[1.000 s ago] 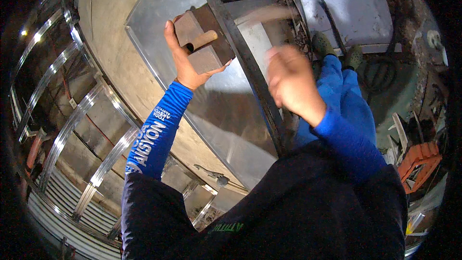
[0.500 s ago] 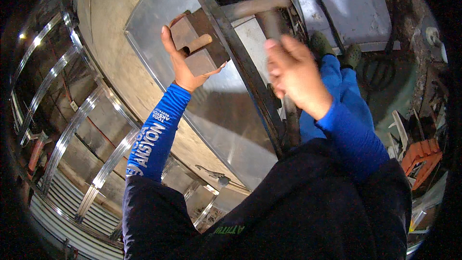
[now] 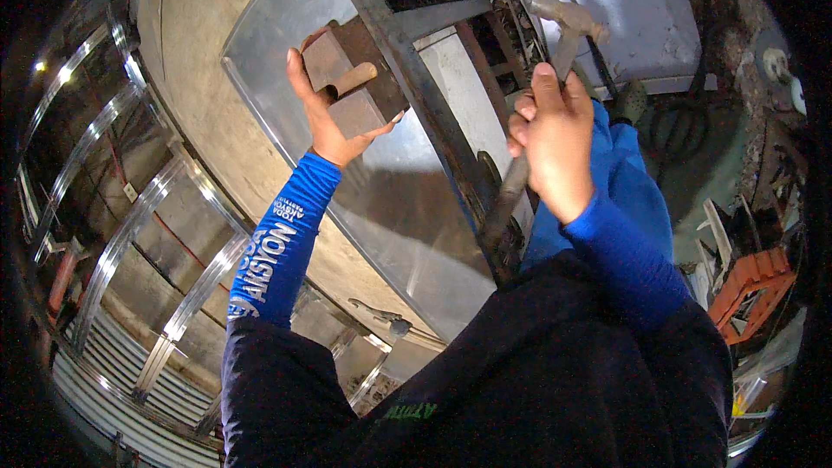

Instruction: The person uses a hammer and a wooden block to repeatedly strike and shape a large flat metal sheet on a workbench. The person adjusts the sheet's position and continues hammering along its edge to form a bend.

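Note:
My left hand (image 3: 334,126) is closed round a brown, heavy-looking block (image 3: 360,111) with a notch in its face. A short, pale brown rod (image 3: 353,79) lies across that notch. The block sits over a shiny metal sheet (image 3: 407,225), against a long dark metal bar (image 3: 416,87). To the right, my right hand (image 3: 555,143) wraps round the handle of a hammer (image 3: 563,13). The hammer's head is raised beyond my fingers, apart from the block, and its handle end reaches back toward the bar.
A tan panel (image 3: 208,61) borders the sheet on the left, with clamp-like pliers (image 3: 394,321) near its lower end. Bright metal framing (image 3: 152,199) stands farther left. A whitish panel (image 3: 650,0) lies at the upper right, and an orange-red object (image 3: 752,290) at the right.
My right hand has swung the hammer rightward, away from the bar and block, and its blur is gone. My left hand and the block have barely shifted.

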The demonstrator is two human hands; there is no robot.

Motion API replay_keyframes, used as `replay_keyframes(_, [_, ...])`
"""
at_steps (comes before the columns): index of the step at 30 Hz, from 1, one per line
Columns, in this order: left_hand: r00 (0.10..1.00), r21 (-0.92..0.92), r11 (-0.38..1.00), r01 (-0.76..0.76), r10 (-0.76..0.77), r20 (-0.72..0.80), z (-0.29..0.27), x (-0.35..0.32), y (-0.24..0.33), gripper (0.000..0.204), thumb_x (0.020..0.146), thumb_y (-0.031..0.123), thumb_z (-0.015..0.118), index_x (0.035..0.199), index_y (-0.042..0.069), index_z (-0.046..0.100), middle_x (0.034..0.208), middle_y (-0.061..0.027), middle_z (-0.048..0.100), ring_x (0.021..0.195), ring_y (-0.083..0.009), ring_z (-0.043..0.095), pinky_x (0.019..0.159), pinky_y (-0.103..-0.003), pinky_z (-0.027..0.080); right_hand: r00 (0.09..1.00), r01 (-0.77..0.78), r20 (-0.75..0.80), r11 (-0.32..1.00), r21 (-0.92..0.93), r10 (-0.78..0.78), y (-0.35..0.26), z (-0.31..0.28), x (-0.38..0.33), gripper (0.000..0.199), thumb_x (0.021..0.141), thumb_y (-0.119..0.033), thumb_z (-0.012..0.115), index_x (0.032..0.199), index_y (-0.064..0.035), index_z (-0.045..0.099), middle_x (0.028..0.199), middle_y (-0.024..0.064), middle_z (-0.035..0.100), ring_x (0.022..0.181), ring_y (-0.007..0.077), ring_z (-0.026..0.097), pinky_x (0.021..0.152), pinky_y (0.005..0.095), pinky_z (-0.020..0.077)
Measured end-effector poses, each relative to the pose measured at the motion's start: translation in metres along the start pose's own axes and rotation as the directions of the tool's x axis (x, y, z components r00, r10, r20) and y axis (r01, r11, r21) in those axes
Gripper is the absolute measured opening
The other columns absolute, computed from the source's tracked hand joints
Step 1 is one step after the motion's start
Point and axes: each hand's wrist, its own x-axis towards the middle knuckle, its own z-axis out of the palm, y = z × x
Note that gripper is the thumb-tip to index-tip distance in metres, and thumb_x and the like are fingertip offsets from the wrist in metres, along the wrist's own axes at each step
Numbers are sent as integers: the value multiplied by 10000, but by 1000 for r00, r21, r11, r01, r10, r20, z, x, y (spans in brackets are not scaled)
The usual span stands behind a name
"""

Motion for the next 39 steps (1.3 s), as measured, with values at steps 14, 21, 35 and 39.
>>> replay_keyframes(14, [998,22,999,-47,47,-29,0,4,-4,1527,583,354,967,1588,176,-169,1546,-189,296,1366,-342,429,1133,-478,398,952,116,306,939,-324,-12,20,12,5,233,1049,-281,546,928,-83,532,615,3,489,418,111,456,366,292,368])
replay_keyframes(21, [998,-20,999,39,-40,-55,-2,-3,-4,1521,582,353,964,1589,174,-160,1549,-181,293,1365,-343,429,1154,-473,369,989,-22,148,999,-44,29,-5,-1,15,237,1057,-291,548,904,-126,476,624,-22,439,418,79,421,340,269,357])
replay_keyframes(35, [998,-15,999,52,-53,-45,-4,-5,-6,1511,576,285,950,1593,177,-162,1547,-188,284,1327,-338,471,1115,-451,418,996,4,84,993,-121,6,18,0,0,227,1045,-285,561,917,-103,514,624,-14,483,425,104,446,352,298,366])
replay_keyframes(39, [999,84,996,6,-3,-36,-6,-4,-19,1577,516,296,999,1582,206,-160,1519,-198,312,1309,-333,506,1096,-459,470,712,657,617,628,-417,-336,51,4,15,212,1042,-269,568,947,-80,555,613,-18,483,424,103,435,365,312,360])
